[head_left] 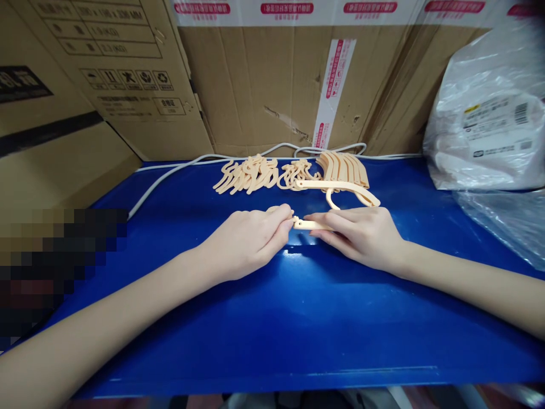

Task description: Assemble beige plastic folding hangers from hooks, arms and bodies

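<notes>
My right hand (361,232) pinches a smooth, holed bar (314,225); my left hand (254,237), at its left end, a mostly hidden piece (295,218).

R hand (366,233) w/ beige strip (314,225), L hand (251,238) w/ sm pc (296,218), blue tbl (281,329)

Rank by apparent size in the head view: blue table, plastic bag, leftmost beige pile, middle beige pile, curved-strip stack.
1. Blue table
2. Plastic bag
3. Leftmost beige pile and curved-strip stack: too alike to rank
4. Middle beige pile
</notes>
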`<state>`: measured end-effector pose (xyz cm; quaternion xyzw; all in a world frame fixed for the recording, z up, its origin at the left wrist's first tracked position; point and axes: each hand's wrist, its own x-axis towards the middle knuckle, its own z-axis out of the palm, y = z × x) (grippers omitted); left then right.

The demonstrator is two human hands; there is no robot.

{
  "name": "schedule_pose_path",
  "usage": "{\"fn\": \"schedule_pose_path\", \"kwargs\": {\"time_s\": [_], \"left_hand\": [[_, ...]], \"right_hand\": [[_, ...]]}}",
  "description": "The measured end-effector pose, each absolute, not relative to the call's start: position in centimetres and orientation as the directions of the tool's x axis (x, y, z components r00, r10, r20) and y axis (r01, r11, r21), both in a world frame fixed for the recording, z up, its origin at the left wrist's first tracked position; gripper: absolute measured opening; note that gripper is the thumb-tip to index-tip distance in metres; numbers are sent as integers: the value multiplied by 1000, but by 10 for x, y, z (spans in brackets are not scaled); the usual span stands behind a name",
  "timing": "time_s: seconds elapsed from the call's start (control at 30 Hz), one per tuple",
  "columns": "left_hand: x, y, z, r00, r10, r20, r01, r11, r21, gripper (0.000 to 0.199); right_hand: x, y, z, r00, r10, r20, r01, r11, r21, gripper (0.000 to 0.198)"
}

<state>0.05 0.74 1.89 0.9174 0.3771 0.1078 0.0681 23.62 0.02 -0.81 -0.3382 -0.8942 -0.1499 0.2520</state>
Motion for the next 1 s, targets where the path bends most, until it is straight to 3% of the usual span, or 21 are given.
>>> {"fn": "schedule_pose_path", "kwargs": {"time_s": [0.23, 0.43, 1.0], "left_hand": [[3, 8, 21, 706, 707, 53, 708, -707, 0, 26], [1, 7, 17, 738, 670, 83, 672, -720, -172, 30], [2, 4, 14, 781, 606, 149, 622, -734, -273, 25]], "right_hand": [[236, 2, -7, -696, 481, 533, 619, 778, 107, 29], [237, 3, -7, -703, 456, 546, 611, 780, 136, 27], [237, 4, -7, -718, 452, 530, 590, 799, 118, 33]]}}
